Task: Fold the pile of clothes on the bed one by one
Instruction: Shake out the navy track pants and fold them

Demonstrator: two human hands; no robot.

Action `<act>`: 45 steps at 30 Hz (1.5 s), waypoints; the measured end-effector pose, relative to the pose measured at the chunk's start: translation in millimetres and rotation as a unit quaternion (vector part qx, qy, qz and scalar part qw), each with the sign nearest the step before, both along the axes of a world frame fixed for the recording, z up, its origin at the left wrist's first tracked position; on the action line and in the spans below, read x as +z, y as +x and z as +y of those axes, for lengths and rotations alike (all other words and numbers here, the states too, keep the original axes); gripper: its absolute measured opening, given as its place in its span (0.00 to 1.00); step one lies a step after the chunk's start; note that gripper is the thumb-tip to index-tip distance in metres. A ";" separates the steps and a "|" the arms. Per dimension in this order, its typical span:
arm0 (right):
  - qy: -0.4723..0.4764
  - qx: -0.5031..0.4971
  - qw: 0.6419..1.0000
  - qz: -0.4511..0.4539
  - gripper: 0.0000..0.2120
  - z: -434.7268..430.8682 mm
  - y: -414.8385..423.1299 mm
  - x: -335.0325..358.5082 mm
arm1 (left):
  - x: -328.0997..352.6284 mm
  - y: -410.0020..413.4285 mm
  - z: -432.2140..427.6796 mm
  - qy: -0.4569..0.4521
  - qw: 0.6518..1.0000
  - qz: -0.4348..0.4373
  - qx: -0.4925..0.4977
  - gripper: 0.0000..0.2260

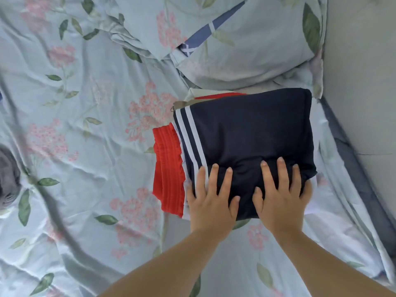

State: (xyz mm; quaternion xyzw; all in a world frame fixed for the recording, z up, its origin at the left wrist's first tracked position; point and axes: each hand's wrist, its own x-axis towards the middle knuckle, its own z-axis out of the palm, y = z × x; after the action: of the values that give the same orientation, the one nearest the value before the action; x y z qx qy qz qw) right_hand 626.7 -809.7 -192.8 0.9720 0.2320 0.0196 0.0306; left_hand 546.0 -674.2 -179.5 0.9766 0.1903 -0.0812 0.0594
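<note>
Pressing navy garment (252,129), L hand (211,202), R hand (282,200) splayed, bare sheet (85,146) left, wall(?) (364,82) right

The left grip (211,197) and the right grip (282,197) lie side by side, fingers spread and straight, pressing flat on the near part of a folded navy garment (252,129). Its white stripes (190,136) run away from the left grip's fingertips. The navy garment tops a stack. A red garment (169,166) sticks out from under it just left of the left grip, and thin cloth edges (199,94) in white, red and khaki show on the stack's far side. Beyond the stack lies a pillow (246,56) in the same floral print as the bed sheet (85,125). Far left of the left grip, a grey cloth (8,179) lies at the picture's edge.
</note>
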 end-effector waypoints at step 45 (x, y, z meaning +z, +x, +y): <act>-0.017 -0.072 0.991 0.108 0.27 80.8 -77.7 104.4 | 88.3 -72.7 92.5 0.013 0.997 0.053 -0.054 0.27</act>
State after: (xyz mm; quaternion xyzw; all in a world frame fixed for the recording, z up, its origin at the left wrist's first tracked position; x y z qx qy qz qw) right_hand 549.0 -728.9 -88.5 0.9819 0.1639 -0.0916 0.0232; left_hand 473.3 -581.7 -91.2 0.9804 0.1410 -0.1340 0.0323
